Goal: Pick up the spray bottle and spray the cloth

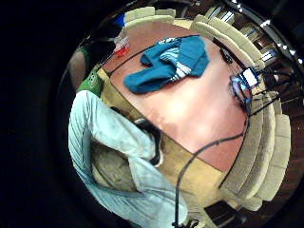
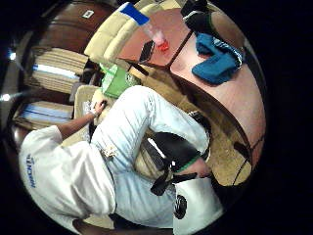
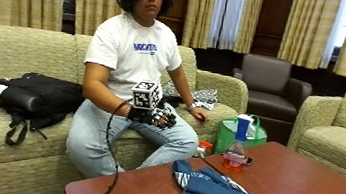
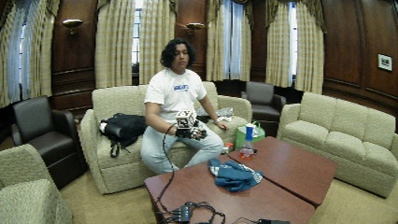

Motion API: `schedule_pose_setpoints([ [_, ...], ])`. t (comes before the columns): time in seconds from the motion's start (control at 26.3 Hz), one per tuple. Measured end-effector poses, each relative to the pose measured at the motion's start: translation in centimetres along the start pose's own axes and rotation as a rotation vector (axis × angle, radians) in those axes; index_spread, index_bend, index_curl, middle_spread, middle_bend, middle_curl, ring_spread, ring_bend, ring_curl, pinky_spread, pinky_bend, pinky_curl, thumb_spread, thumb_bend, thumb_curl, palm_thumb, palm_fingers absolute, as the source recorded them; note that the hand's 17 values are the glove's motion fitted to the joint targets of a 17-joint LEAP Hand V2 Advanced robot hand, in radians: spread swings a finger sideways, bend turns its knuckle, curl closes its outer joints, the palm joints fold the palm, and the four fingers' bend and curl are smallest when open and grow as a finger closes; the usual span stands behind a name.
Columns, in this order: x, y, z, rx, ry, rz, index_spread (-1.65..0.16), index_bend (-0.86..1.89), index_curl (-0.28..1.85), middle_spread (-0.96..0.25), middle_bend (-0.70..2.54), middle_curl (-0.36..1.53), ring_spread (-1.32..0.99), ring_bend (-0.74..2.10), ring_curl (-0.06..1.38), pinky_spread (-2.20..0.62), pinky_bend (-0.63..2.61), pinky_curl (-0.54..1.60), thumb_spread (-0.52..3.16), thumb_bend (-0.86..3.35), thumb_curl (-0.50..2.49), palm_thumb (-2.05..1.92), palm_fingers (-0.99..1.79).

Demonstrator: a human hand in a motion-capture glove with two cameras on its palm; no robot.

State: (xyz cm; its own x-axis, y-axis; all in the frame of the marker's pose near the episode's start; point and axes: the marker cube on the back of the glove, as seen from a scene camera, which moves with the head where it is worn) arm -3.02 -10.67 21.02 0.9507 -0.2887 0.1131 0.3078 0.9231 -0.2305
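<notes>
Clearance, taken from the spray bottle (image 3: 238, 151) at the sofa-side edge of the far table (image 3: 309, 185):
- Between it and my right hand (image 3: 151, 117), raised over the lap: I see open air, nothing in the path.
- Beside it, on the nearer table: crumpled blue cloth (image 3: 214, 193), low, well apart.
- Behind it, on the floor by the sofa: green bag (image 3: 230, 132), below table level.
- Beyond it: bare tabletop.

The spray bottle's (image 3: 238, 151) nozzle is too small to make out.
</notes>
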Motion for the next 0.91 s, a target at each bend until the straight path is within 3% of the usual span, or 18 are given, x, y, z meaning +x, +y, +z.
schedule_pose_setpoints([
  [0.91,1.0,0.5,-0.1,-0.005,-0.036,0.072,-0.43,0.16,0.32,-0.16,0.18,0.33,-0.2,0.27,0.32,0.11,0.19,0.34,0.97,-0.03,0.32,0.53,0.57],
])
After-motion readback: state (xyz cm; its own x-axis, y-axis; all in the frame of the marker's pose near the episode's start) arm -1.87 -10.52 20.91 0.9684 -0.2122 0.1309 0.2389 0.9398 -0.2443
